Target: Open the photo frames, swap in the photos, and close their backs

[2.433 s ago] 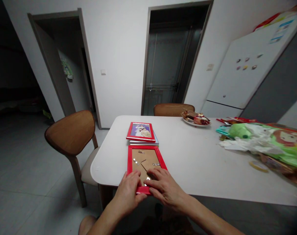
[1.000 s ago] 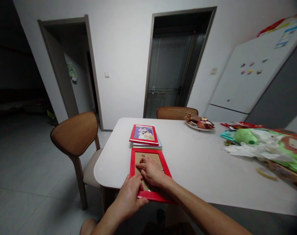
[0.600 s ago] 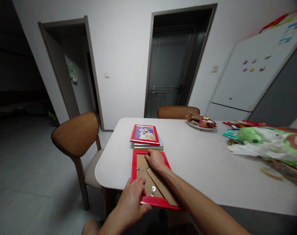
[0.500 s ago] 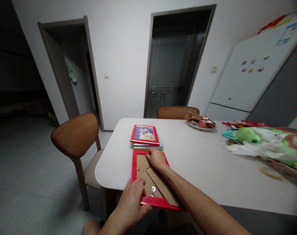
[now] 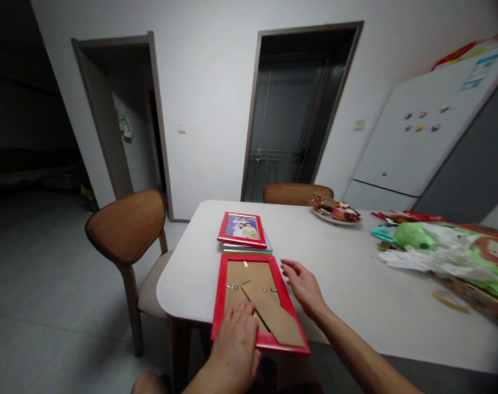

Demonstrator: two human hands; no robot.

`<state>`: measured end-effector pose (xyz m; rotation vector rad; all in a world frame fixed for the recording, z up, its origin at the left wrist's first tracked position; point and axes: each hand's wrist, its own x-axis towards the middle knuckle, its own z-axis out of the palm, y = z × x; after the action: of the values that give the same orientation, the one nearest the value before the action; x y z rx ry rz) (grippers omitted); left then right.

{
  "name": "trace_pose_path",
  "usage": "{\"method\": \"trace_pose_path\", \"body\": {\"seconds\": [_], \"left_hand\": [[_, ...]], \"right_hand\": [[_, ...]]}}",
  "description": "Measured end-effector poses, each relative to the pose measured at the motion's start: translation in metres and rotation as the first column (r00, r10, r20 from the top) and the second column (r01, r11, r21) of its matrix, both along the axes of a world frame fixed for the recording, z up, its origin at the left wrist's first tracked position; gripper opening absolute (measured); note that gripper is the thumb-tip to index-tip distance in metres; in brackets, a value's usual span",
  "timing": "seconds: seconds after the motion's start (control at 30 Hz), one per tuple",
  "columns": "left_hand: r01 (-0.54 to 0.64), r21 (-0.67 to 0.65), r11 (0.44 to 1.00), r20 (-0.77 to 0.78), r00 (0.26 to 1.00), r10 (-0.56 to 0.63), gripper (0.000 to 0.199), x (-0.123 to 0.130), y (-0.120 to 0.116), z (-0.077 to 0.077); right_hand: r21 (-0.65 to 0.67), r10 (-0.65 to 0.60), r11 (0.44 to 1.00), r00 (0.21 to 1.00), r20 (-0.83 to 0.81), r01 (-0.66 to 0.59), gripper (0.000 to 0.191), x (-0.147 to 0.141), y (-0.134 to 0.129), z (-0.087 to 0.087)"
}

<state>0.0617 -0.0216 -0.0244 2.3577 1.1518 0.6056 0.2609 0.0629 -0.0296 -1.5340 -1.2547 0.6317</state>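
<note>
A red picture frame (image 5: 219,295) lies back side up at the table's near edge, its lower end overhanging. Its brown backing board (image 5: 236,273) carries small metal clips and a stand flap (image 5: 276,312). My left hand (image 5: 236,339) grips the frame's near edge at the lower left, fingers over the backing; the thumb is partly hidden. Just right of the frame, my right hand (image 5: 304,287) hovers open and holds nothing. Beyond the frame, another red frame with a photo of people (image 5: 244,227) rests face up on a small stack.
The white table (image 5: 335,273) bears a plate of food (image 5: 335,210) at the far side and a heap of green and white packaging (image 5: 433,243) with a tape roll (image 5: 450,301) at right. Wooden chairs (image 5: 128,224) stand left and beyond.
My right hand has let go of the frame's far end and moved right. My left hand has shifted right along the near edge, fingers now further over the backing.
</note>
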Motion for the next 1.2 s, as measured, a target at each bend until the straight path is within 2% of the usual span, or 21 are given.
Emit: {"method": "trace_pose_path", "body": {"seconds": [0.07, 0.1, 0.17, 0.23, 0.3, 0.33, 0.4, 0.47, 0.5, 0.57, 0.63, 0.73, 0.83, 0.93, 1.0, 1.1, 1.2], "left_hand": [[-0.035, -0.011, 0.999, 0.195, 0.980, 0.037, 0.036, -0.004, -0.003, 0.007], [-0.060, -0.037, 0.998, 0.316, 0.946, 0.069, 0.031, -0.004, -0.004, 0.011], [-0.091, -0.134, 0.987, 0.564, 0.812, 0.151, 0.022, 0.000, -0.007, 0.018], [-0.074, -0.254, 0.964, 0.742, 0.625, 0.244, 0.017, 0.006, -0.009, 0.023], [-0.043, -0.329, 0.943, 0.835, 0.453, 0.312, 0.023, 0.011, -0.008, 0.026], [-0.023, -0.349, 0.937, 0.860, 0.389, 0.330, 0.029, 0.012, -0.007, 0.028], [0.010, -0.364, 0.932, 0.891, 0.295, 0.345, 0.047, 0.009, -0.001, 0.030], [0.043, -0.393, 0.919, 0.894, 0.252, 0.371, 0.065, 0.004, 0.007, 0.031], [0.058, -0.415, 0.908, 0.885, 0.257, 0.389, 0.071, 0.002, 0.011, 0.030], [0.089, -0.464, 0.882, 0.853, 0.315, 0.416, 0.073, 0.002, 0.017, 0.023], [0.139, -0.487, 0.862, 0.819, 0.416, 0.395, 0.064, 0.010, 0.019, 0.013], [0.178, -0.441, 0.880, 0.766, 0.586, 0.265, 0.042, 0.035, 0.015, 0.000], [0.108, -0.363, 0.925, 0.613, 0.776, 0.150, 0.034, 0.065, 0.009, -0.004], [0.010, -0.306, 0.952, 0.401, 0.908, 0.120, 0.036, 0.090, 0.009, -0.004], [-0.028, -0.248, 0.968, 0.266, 0.959, 0.096, 0.037, 0.103, 0.013, -0.004], [-0.054, -0.164, 0.985, 0.139, 0.987, 0.078, 0.037, 0.116, 0.023, -0.006], [-0.049, -0.141, 0.989, 0.110, 0.992, 0.065, 0.029, 0.125, 0.032, -0.008]], "right_hand": [[-0.083, -0.020, 0.997, 0.953, -0.303, -0.006, 0.038, -0.004, -0.013, -0.002], [-0.116, -0.002, 0.992, 0.911, -0.412, -0.050, 0.039, -0.010, -0.020, -0.003], [-0.144, 0.062, 0.974, 0.813, -0.579, -0.177, 0.044, -0.029, -0.034, -0.003], [-0.150, 0.107, 0.943, 0.699, -0.707, -0.296, 0.052, -0.052, -0.047, -0.001], [-0.098, 0.151, 0.926, 0.597, -0.788, -0.364, 0.059, -0.070, -0.056, 0.001], [-0.055, 0.172, 0.931, 0.564, -0.808, -0.362, 0.062, -0.075, -0.059, 0.002], [0.009, 0.179, 0.954, 0.546, -0.818, -0.300, 0.066, -0.075, -0.062, 0.005], [-0.024, 0.110, 0.976, 0.581, -0.806, -0.218, 0.073, -0.062, -0.063, 0.009], [-0.070, 0.057, 0.981, 0.610, -0.791, -0.182, 0.077, -0.051, -0.063, 0.011], [-0.166, -0.050, 0.980, 0.678, -0.733, -0.108, 0.083, -0.024, -0.063, 0.014], [-0.209, -0.101, 0.977, 0.746, -0.658, -0.052, 0.084, 0.007, -0.064, 0.016], [-0.245, -0.119, 0.969, 0.840, -0.529, -0.017, 0.077, 0.055, -0.066, 0.019], [-0.307, -0.132, 0.952, 0.888, -0.440, -0.011, 0.070, 0.098, -0.070, 0.020], [-0.358, -0.146, 0.934, 0.904, -0.403, -0.008, 0.066, 0.129, -0.071, 0.021], [-0.376, -0.165, 0.926, 0.922, -0.351, 0.023, 0.064, 0.143, -0.068, 0.018], [-0.375, -0.166, 0.924, 0.962, -0.217, 0.075, 0.059, 0.158, -0.056, 0.011], [-0.334, -0.135, 0.930, 0.988, 0.077, 0.153, 0.047, 0.169, -0.041, 0.002]]}}
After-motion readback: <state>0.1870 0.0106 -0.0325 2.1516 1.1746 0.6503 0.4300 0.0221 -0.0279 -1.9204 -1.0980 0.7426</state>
